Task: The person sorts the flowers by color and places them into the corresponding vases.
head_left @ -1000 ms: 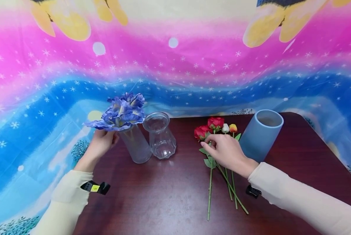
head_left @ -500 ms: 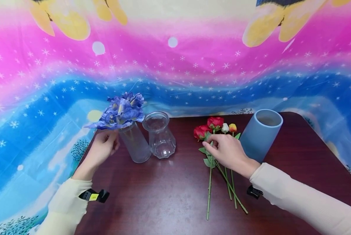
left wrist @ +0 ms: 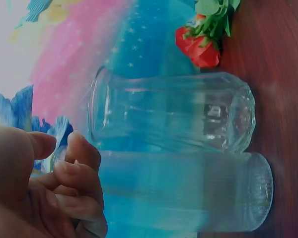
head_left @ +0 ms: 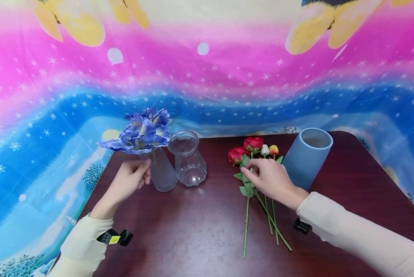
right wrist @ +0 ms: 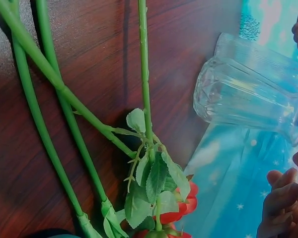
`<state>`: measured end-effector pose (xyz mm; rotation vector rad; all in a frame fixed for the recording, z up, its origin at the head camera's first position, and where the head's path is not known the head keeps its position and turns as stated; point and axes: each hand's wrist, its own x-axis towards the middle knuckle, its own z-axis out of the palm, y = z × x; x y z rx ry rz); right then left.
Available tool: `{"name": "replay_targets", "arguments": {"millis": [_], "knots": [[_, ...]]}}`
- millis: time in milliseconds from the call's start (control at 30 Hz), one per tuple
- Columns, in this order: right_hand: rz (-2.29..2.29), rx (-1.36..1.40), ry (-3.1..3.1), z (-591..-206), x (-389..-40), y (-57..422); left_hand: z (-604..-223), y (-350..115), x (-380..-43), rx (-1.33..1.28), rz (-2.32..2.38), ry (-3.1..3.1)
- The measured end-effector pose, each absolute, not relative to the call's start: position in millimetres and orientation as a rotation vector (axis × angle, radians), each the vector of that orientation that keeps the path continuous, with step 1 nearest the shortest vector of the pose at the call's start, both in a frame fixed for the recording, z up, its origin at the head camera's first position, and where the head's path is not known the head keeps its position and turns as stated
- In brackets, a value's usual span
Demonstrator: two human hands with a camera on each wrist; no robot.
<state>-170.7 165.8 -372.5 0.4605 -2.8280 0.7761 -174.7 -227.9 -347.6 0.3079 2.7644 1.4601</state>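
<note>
A bunch of blue-purple irises (head_left: pixel 144 129) stands in a frosted cylindrical vase (head_left: pixel 163 173), blooms leaning left over the rim. Just left of that vase is my left hand (head_left: pixel 123 184); the left wrist view shows its fingers (left wrist: pixel 79 176) loosely bent, with a gap to the thumb and nothing between them. My right hand (head_left: pixel 270 181) hovers over the flowers lying on the table, loosely curled and holding nothing. Beneath and beyond it lie red roses (head_left: pixel 236 154), a white bud (head_left: pixel 265 150) and an orange-yellow tulip (head_left: pixel 274 150), their green stems (head_left: pixel 246 231) pointing toward me.
A clear faceted glass vase (head_left: pixel 191 169) is right beside the frosted one. To the right of the flowers rises a tall blue vase (head_left: pixel 305 161), close to my right wrist. Behind the dark wooden table (head_left: pixel 193 238) hangs a printed cloth (head_left: pixel 227 88).
My left hand has come away from below the iris blooms, lower and slightly toward the right, beside the vase. The right hand has stayed nearly in place over the roses.
</note>
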Motion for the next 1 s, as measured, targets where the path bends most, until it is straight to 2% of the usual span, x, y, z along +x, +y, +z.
{"name": "replay_targets", "arguments": {"millis": [1000], "knots": [[0.808, 0.390, -2.914, -390, -165, 173, -349, -174, -198, 0.314, 1.301, 2.847]]}}
